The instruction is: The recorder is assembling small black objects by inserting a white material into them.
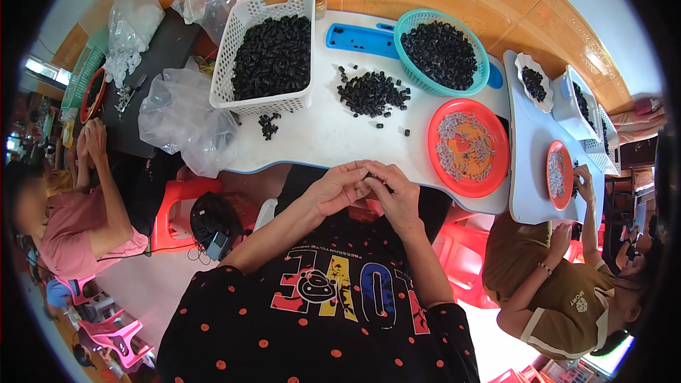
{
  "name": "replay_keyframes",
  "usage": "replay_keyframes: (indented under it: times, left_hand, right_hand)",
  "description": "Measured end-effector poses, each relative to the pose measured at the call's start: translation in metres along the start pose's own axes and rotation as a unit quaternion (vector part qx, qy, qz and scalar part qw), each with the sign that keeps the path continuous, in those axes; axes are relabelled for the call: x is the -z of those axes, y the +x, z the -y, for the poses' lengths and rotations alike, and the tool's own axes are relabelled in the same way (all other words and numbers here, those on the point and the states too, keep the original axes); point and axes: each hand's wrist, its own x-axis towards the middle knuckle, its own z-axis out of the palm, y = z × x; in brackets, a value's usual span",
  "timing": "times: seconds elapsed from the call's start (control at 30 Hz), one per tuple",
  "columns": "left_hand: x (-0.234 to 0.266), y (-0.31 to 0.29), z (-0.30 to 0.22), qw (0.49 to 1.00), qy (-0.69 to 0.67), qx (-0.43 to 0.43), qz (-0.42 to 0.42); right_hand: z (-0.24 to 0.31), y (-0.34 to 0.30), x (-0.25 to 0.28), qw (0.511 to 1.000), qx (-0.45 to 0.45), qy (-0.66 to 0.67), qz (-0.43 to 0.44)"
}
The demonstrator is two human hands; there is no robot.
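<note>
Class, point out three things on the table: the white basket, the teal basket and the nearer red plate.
white basket (264, 103), head view, on its front wall.
teal basket (477, 84), head view, on its right rim.
red plate (434, 143), head view, on its left rim.

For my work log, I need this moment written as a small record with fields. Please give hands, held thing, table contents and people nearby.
left hand: left hand, fingers pinched against the right hand
right hand: right hand, grip closed on a small black plastic part
table: white table
containers: white plastic basket and teal round basket, both holding black parts
loose: pile of black parts
plate: red round plate of small grey pieces
nearby: two other people, one on each side
</note>
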Motion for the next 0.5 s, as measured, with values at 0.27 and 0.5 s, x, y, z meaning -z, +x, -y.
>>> replay_keyframes:
  times: [0.27,0.5]
  left_hand:
    - [-0.017,-0.001,-0.003,0.998,0.000,-0.061,-0.008]
    - [-0.015,-0.003,0.001,0.997,0.033,-0.067,-0.026]
  right_hand:
    - [0.014,0.006,0.005,0.991,-0.102,0.083,0.035]
    - [0.007,0.001,-0.003,0.994,-0.087,0.059,0.020]
